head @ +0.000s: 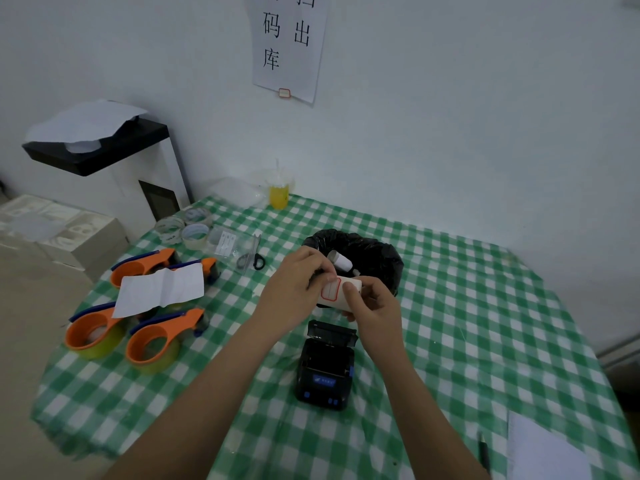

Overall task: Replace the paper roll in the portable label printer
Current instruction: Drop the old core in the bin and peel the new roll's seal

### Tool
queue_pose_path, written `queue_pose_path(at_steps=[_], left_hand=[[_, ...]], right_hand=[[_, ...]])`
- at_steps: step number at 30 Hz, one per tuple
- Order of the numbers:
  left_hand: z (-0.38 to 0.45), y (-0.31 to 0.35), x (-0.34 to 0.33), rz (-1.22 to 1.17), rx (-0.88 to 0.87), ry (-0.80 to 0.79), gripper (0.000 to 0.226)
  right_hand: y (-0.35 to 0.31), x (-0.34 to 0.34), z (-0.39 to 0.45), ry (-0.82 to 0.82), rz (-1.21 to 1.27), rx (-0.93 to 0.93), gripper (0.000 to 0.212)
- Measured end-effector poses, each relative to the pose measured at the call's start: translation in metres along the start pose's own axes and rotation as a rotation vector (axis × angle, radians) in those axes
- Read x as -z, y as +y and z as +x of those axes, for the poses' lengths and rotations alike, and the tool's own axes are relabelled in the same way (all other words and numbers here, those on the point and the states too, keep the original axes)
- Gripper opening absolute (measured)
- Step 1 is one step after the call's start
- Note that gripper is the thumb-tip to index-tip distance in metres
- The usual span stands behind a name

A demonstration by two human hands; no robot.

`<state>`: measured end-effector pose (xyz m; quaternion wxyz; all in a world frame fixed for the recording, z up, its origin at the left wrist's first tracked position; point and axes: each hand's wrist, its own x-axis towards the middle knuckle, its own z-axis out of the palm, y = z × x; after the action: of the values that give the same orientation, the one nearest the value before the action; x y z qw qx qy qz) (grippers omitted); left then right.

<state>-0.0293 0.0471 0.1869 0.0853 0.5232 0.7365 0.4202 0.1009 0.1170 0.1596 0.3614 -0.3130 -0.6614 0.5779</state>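
Observation:
A black portable label printer (325,370) lies on the green checked tablecloth (467,323) with its lid flipped open toward the far side; its paper bay looks empty. Just above it I hold a white label roll (333,292) with red-bordered labels between both hands. My right hand (372,301) grips the roll's right end. My left hand (298,285) pinches its upper left edge with the fingertips. Behind the hands, a used white paper core (341,261) lies inside the black bin bag (374,254).
Three orange tape dispensers (152,341) and a folded white sheet (161,289) sit at the left. Scissors (252,258), tape rolls (194,233) and a yellow drink cup (278,194) are farther back. A pen (483,452) and white paper (547,452) lie at the near right.

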Motion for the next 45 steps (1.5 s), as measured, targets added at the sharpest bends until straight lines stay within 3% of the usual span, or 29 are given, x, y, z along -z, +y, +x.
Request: queue_pose_path(at_steps=[7, 25, 28, 31, 34, 39, 42, 45], left_hand=[[-0.004, 0.003, -0.001, -0.032, 0.03, 0.01, 0.008], [-0.01, 0.002, 0.001, -0.123, 0.038, -0.02, 0.01], [-0.009, 0.002, 0.003, -0.193, 0.028, -0.01, 0.012], [-0.012, 0.001, 0.004, -0.275, 0.048, -0.066, 0.041], [-0.013, 0.004, 0.002, -0.48, 0.177, -0.133, 0.062], [-0.012, 0.011, 0.002, -0.714, 0.236, -0.096, 0.041], [-0.01, 0.012, 0.004, -0.761, 0.246, -0.086, 0.038], [-0.008, 0.012, 0.008, -0.76, 0.258, -0.107, 0.037]], right_hand=[[0.006, 0.002, 0.001, -0.011, 0.042, -0.073, 0.002], [0.0, -0.004, 0.0, 0.03, 0.143, -0.238, 0.015], [-0.004, -0.004, 0.0, 0.019, 0.225, -0.294, 0.02], [-0.011, -0.003, 0.001, 0.014, 0.339, -0.353, 0.022], [-0.019, -0.002, 0.003, -0.013, 0.439, -0.402, 0.026], [-0.026, -0.001, 0.005, -0.062, 0.479, -0.439, 0.033], [-0.026, 0.0, 0.005, -0.084, 0.372, -0.428, 0.035], [-0.028, 0.006, 0.005, -0.048, 0.055, -0.233, 0.022]])
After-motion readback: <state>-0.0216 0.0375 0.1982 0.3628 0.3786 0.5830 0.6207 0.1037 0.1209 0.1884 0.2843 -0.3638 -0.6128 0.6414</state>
